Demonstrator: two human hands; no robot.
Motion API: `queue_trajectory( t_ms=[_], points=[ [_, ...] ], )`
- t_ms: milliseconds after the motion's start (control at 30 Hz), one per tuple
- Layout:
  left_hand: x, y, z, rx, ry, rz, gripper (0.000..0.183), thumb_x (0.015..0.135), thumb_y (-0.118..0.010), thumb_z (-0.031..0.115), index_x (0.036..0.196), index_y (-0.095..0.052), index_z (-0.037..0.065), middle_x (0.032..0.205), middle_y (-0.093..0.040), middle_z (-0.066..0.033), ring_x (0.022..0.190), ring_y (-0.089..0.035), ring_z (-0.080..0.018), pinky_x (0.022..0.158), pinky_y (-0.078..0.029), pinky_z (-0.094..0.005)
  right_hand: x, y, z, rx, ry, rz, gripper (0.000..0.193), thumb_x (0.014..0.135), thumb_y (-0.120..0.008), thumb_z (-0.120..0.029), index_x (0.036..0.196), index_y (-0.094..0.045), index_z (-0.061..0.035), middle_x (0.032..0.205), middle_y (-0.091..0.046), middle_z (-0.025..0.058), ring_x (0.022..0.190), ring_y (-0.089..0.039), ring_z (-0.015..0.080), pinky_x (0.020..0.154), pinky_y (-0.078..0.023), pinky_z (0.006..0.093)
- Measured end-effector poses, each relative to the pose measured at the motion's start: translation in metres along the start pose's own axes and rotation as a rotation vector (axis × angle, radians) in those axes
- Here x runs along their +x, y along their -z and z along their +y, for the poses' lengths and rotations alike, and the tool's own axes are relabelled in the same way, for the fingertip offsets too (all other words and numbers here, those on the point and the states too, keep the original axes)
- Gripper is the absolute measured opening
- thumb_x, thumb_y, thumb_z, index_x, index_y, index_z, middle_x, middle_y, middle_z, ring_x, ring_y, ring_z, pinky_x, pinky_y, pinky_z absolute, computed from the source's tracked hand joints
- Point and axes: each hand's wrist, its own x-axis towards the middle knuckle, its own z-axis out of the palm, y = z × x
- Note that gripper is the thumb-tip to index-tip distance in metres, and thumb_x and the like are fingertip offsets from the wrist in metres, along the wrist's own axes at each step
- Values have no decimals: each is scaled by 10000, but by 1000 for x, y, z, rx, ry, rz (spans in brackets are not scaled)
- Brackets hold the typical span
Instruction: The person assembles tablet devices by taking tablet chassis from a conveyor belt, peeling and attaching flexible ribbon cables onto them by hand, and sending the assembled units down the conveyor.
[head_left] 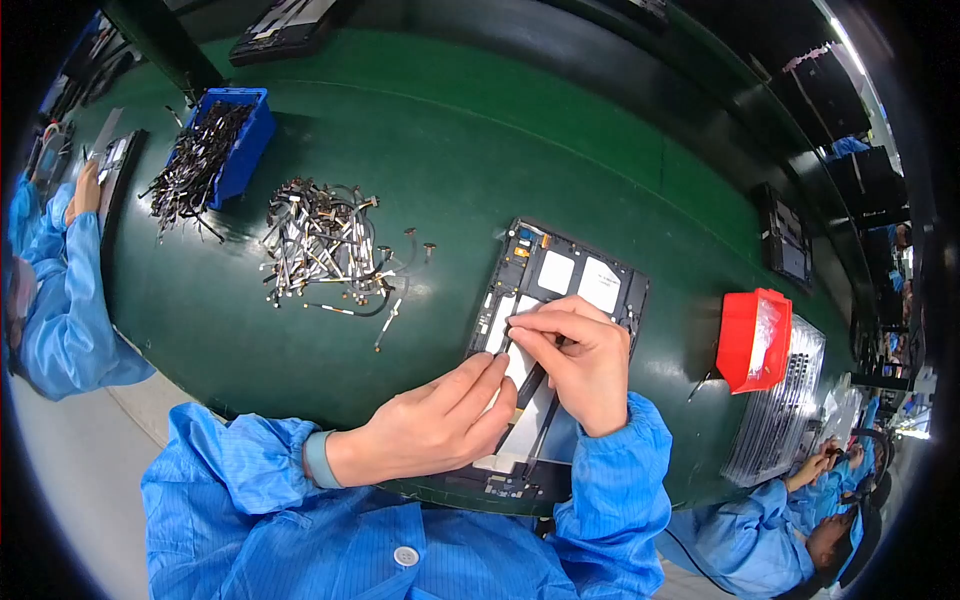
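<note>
An opened tablet-like device (637, 290) lies before me, its inside bared: black frame, white rectangular pads, small boards and a dark strip running lengthwise. My right hand (585, 365) is over its middle, thumb and forefinger pinched together near the left edge of a white pad. Just below, my left hand (425, 420) reaches in from the left, its fingertips drawn together close to the right fingertips. What either pinch holds is hidden or too small to tell. Left of the device lies a pile of short black-and-white cables (325, 240) with small connectors, several strayed toward the device.
A blue bin (250, 150) heaped with black cables stands back left. On the right are a red bin (755, 340) and stacked clear trays (775, 415). Another device (785, 235) lies far right. People in blue smocks work at left (75, 300) and right (745, 545).
</note>
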Motion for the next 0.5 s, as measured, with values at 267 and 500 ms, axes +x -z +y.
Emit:
queue_trajectory(
  t_ms=[267,500],
  points=[
    [1,0,1,22,19,-5,262,813,-578,248,946,-600,24,1032,-653,-141,991,-626,-227,885,-506,-285,0,-7,2,-59,49,51,143,760,-752,-17,901,-730,-29,805,-650,68,601,-584,98,533,-465,244],
    [1,1,1,11,36,0,267,813,-587,261,931,-586,22,1025,-649,-138,966,-625,-218,874,-511,-278,8,-9,0,-148,77,151,117,762,-749,-26,865,-698,-4,787,-642,74,583,-588,107,521,-452,241]
  ],
)
